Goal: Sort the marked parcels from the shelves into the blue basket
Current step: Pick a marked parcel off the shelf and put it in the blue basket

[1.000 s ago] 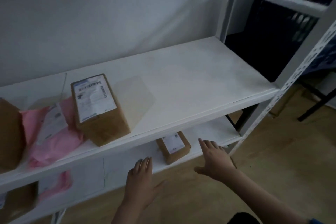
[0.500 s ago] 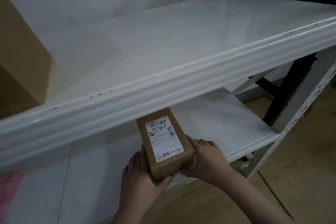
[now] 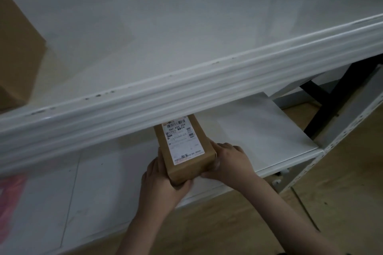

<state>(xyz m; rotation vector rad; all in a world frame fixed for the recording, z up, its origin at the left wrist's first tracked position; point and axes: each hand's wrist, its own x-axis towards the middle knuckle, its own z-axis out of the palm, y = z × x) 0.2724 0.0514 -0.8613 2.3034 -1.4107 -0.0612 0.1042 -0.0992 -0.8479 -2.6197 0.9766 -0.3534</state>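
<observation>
Two brown boxes show: one small labelled box (image 3: 184, 151) above the lower shelf (image 3: 259, 130) and one larger box (image 3: 18, 58) on the upper shelf (image 3: 186, 33). Two shelves, two hands, and one pink bag (image 3: 8, 198) at the left edge.

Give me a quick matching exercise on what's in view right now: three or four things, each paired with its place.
Things:
1. small brown parcel
2. large brown box
3. pink bag
4. left hand

Places:
A. far left of the lower shelf
B. left end of the upper shelf
C. held between both hands
D. on the parcel's near left corner

Pairs: 1-C, 2-B, 3-A, 4-D
</observation>
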